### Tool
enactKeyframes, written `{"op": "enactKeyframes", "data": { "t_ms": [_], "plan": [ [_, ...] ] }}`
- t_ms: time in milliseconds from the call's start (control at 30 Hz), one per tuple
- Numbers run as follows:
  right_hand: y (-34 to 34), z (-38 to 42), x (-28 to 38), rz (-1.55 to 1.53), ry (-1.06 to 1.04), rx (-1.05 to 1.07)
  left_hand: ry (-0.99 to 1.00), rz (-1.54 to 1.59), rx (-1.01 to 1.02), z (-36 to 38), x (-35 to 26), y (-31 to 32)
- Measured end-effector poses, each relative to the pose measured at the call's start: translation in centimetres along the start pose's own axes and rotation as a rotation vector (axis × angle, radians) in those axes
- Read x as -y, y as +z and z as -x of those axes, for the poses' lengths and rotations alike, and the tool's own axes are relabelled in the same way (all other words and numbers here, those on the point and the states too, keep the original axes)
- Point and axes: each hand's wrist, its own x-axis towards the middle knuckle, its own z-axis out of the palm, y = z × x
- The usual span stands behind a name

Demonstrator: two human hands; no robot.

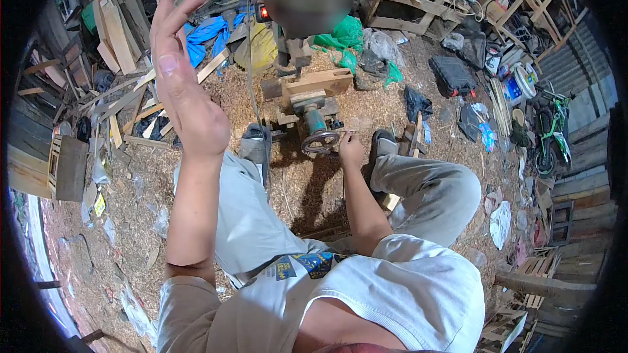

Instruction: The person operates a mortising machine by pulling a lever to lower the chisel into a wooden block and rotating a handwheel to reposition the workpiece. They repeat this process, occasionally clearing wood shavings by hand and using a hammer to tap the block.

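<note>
My left hand (193,101) is raised on the left of the head view, fingers stretched out and nothing in it. Low between my feet stands a wood lathe-like machine with a teal tailstock (315,119). On its near end is a round metal handwheel (320,142). My right hand (351,149) is closed at the wheel's right edge, apparently gripping it; the exact hold is too small to make out. Beyond the tailstock, a light wooden block (317,83) lies across the machine.
Wood shavings (301,189) cover the floor. Scrap boards (114,36) lean at the left, beside blue plastic (209,39) and a yellow sack (256,47). Green plastic bags (343,36), a black case (453,75) and a small green bike (553,131) lie toward the right. A blurred patch hides the top middle.
</note>
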Motion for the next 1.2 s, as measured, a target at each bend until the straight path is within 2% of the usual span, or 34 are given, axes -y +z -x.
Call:
{"op": "enactKeyframes", "data": {
  "t_ms": [167, 200, 300, 400, 500, 633, 900, 1200],
  "plan": [
    [1.1, -1.4, -1.7, 0.115, 0.002, 0.003, -0.019, -0.032, 0.015, 0.1, 0.0, 0.3],
    [1.6, -1.3, -1.8, 0.120, -0.054, -0.083, -0.028, -0.041, 0.023, 0.1, 0.0, 0.3],
    [2.0, -1.5, -2.1, 0.133, -0.073, -0.119, -0.056, -0.003, 0.027, 0.3, 0.1, 0.7],
    [1.8, -1.8, -2.5, 0.137, -0.009, -0.018, -0.076, 0.011, 0.033, 0.3, 0.1, 1.1],
    [3.6, -2.9, -4.1, 0.146, -0.033, -0.093, -0.071, 0.008, 0.042, 0.3, 0.3, 1.4],
    [4.8, -3.5, -4.9, 0.160, -0.058, -0.039, -0.099, -0.034, 0.063, 0.4, 0.2, 2.0],
    [7.2, -3.6, -6.5, 0.117, -0.237, -0.293, -0.141, -0.107, 0.133, 0.5, 0.7, 3.6],
    [8.8, -3.4, -6.9, 0.194, -0.292, -0.305, -0.251, -0.079, 0.156, 0.5, 1.4, 4.8]
  ]
}}
